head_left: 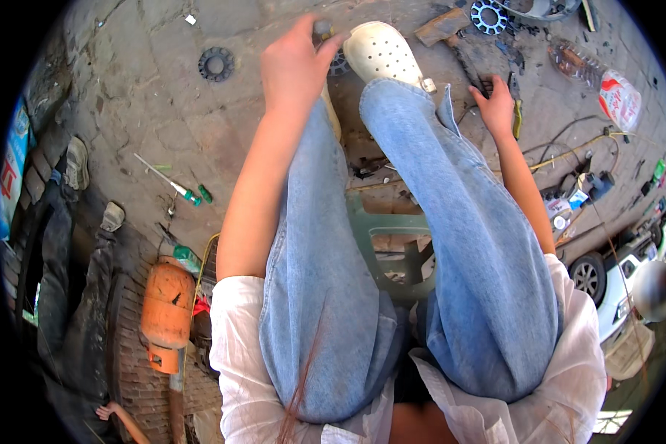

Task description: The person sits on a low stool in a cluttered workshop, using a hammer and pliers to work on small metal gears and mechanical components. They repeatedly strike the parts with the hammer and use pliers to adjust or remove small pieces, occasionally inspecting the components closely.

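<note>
Right fingers curled round the near end of a dark handle [469, 68]; right hand [498, 111] low to the ground. Left hand [296, 70] blurred, thumb parted from fingers, a small brownish piece [323, 30] at the gap; from here I cannot tell if gripped. Slotted ring [339, 65] just below the left thumb, partly hidden by the white clog [382, 53]. Pliers [517, 118] beside right hand. Farther out: clear bottle [576, 63], right; orange cylinder [167, 307], left.

The jeans [322, 259] are matt denim cloth; the clog [385, 55] and stool [392, 222], smooth plastic. The dark ring [340, 66] beside the clog is matt, the gas cylinder [166, 311] scuffed painted metal, the bottle [596, 78] glossy plastic.
</note>
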Motion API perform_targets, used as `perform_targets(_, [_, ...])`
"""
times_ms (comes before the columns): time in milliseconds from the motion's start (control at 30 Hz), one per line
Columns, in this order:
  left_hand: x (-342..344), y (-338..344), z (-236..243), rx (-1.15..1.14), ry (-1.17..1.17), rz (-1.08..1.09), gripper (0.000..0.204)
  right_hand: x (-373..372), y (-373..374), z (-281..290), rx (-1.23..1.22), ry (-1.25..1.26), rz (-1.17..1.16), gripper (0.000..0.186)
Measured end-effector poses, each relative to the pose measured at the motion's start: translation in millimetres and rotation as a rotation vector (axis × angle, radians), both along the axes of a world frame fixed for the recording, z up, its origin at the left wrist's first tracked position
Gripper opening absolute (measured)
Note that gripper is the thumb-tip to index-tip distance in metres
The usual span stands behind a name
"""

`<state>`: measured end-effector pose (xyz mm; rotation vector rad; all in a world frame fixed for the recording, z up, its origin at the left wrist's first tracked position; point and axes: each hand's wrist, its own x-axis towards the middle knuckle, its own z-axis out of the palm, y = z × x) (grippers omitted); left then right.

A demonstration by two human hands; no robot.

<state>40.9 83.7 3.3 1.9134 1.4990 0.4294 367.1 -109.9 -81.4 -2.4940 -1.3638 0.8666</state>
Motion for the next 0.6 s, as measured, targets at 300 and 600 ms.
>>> perform_targets(300, [1,10,3,-0.001,0.082,-0.049,0.028,1,2,-4,-0.006,-0.032,0.026,0.039])
perform_targets(600, [3,6,1,-0.005,0.123,-0.034,0.025,-1,5,-3,-0.031,-0.063,0.050,0.040])
